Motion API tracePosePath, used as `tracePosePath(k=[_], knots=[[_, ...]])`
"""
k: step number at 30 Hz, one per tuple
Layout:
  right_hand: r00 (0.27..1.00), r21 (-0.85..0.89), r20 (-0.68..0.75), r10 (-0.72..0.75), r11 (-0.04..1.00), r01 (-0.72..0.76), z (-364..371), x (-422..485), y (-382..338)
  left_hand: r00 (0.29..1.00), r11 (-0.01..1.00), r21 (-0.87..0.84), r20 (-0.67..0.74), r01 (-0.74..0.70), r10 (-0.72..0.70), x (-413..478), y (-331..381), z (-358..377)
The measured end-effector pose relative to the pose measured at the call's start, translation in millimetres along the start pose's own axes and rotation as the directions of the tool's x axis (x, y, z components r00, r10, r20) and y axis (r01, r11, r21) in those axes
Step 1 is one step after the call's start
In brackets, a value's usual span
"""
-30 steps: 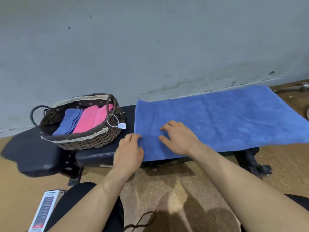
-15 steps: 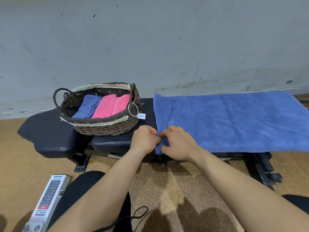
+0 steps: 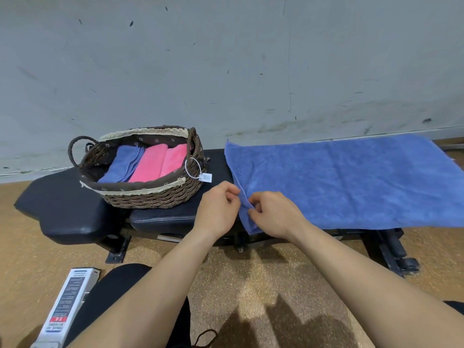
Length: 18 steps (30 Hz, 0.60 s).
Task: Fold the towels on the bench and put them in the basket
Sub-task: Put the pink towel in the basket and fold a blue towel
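A large blue towel (image 3: pixel 351 182) lies spread flat over the right part of the black padded tabletop (image 3: pixel 62 202), its near edge hanging just past the front. At the towel's near left corner, the left grip (image 3: pixel 217 209) and the right grip (image 3: pixel 273 214) sit close together, both with curled fingers pinching the left edge, which is slightly raised between them. To the left stands a wicker basket (image 3: pixel 150 199) holding a folded blue towel (image 3: pixel 123 164) beside two folded pink towels (image 3: pixel 155 164). A white tag (image 3: pixel 206 177) hangs from its right handle. A white box (image 3: pixel 67 305) lies on the floor (image 3: pixel 251 285).
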State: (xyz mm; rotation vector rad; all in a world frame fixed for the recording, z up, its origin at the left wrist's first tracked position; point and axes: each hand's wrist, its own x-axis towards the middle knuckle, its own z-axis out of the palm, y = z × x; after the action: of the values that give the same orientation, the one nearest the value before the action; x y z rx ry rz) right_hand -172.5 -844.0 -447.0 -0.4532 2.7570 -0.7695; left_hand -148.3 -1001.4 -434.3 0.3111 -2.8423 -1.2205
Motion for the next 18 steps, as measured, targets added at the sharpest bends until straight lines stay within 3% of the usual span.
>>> tracePosePath(k=[3,5,8,12,18], knots=[[0.999,-0.024,-0.036,-0.003,1.0,0.002,-7,-1,11,0.987,0.987,0.036,0.01,-0.158,0.158,8,15,7],[0.999,-0.036,-0.036,0.011,0.999,-0.012,-12,-1,18,0.983,0.977,0.107,0.023,-0.185,0.183,31,26,13],[0.999,-0.02,-0.035,0.04,0.999,-0.04,-18,-3,24,0.998,0.953,0.297,0.041,-0.061,0.051,77,39,20],[0.999,0.024,-0.024,0.028,0.999,-0.028,-26,-5,27,0.983,0.909,0.407,0.114,0.087,-0.145,135,37,31],[0.999,0.19,0.035,-0.012,0.982,0.005,-27,1,32,0.99,0.878,0.474,0.082,0.059,-0.111,175,49,35]])
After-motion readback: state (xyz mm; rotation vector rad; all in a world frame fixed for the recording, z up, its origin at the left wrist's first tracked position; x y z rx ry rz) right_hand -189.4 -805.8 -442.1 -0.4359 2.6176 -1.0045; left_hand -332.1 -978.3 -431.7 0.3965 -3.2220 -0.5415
